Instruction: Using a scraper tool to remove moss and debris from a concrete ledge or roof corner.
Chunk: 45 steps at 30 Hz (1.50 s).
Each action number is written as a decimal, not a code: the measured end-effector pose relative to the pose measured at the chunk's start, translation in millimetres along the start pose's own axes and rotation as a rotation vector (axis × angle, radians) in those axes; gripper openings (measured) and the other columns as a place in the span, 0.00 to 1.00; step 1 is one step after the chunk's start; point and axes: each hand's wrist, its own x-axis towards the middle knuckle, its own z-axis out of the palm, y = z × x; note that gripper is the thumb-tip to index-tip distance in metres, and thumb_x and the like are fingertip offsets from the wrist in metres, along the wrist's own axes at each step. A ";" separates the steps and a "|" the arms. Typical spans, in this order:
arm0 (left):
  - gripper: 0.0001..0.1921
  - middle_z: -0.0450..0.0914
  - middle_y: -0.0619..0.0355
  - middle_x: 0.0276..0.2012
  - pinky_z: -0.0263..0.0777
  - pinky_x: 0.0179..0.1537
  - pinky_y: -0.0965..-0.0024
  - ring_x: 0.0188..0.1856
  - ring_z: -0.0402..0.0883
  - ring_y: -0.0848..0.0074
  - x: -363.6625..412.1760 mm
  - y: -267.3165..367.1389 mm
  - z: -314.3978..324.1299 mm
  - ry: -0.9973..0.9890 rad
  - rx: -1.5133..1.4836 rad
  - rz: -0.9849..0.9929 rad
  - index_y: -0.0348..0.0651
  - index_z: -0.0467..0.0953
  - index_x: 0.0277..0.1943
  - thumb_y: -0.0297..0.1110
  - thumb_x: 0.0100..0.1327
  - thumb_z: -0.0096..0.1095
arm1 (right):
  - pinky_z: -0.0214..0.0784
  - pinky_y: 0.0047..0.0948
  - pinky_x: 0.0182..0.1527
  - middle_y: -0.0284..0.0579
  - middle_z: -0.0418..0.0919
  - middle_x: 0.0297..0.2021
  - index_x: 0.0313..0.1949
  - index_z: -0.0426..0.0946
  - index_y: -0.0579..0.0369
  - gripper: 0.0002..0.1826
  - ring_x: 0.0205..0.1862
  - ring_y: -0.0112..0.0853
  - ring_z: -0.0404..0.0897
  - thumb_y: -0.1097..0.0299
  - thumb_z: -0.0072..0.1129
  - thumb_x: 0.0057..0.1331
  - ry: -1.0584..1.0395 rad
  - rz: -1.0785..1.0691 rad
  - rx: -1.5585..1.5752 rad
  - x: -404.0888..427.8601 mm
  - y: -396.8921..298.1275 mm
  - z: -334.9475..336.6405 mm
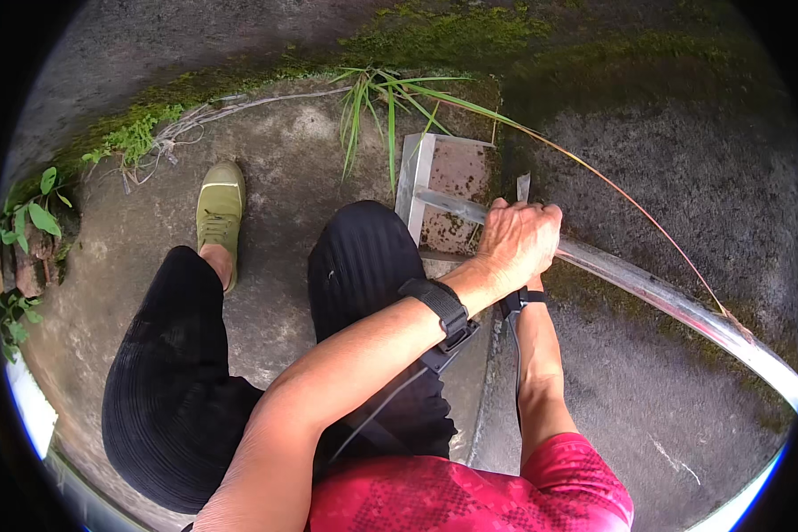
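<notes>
My left hand point(520, 234) is closed around the metal pole point(628, 279) of a long-handled metal dustpan point(409, 183). The pan lies on the concrete, its floor covered with brown dirt and dark bits of debris. From its back wall the pole slants past my hand to the right rim of the view. My right hand point(535, 282) is almost wholly hidden under the left one, so its grip does not show. A thin flat metal piece point(523, 187) sticks up just beyond my left knuckles; what it belongs to is unclear.
A tuft of long grass point(366, 100) grows at the wall's foot, one dry stem arching over to the pole. Green moss point(452, 30) lines the concrete wall. Dry stems point(193, 120) and leafy weeds point(43, 216) lie left. My green shoe point(221, 206) rests on the concrete.
</notes>
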 end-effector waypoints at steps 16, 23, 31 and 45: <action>0.05 0.77 0.46 0.23 0.68 0.34 0.56 0.31 0.79 0.59 9.6 11.4 -1.7 -0.081 -0.062 -0.047 0.39 0.72 0.26 0.28 0.46 0.59 | 0.70 0.25 0.36 0.37 0.76 0.31 0.50 0.72 0.55 0.21 0.32 0.26 0.75 0.53 0.44 0.67 0.280 0.019 -0.546 -4.5 -14.5 42.3; 0.06 0.78 0.42 0.24 0.70 0.38 0.56 0.32 0.79 0.56 13.6 14.3 0.8 -0.043 0.088 0.001 0.36 0.72 0.26 0.29 0.46 0.59 | 0.66 0.22 0.24 0.36 0.75 0.25 0.49 0.74 0.48 0.16 0.23 0.22 0.71 0.57 0.49 0.66 0.248 0.016 -0.202 -5.5 -3.9 16.1; 0.05 0.78 0.45 0.23 0.69 0.35 0.55 0.29 0.79 0.57 11.0 5.0 -1.0 -0.037 0.028 -0.013 0.38 0.72 0.27 0.28 0.47 0.58 | 0.72 0.24 0.32 0.33 0.75 0.23 0.51 0.73 0.47 0.16 0.25 0.25 0.74 0.58 0.47 0.66 0.326 0.016 -0.522 9.0 -1.3 44.5; 0.04 0.76 0.47 0.21 0.68 0.35 0.56 0.29 0.78 0.57 5.0 0.2 -6.8 -0.140 0.001 -0.058 0.38 0.73 0.28 0.29 0.52 0.56 | 0.67 0.44 0.49 0.56 0.76 0.41 0.51 0.72 0.44 0.17 0.46 0.52 0.73 0.62 0.45 0.63 0.000 -0.492 -1.474 55.4 -29.4 38.2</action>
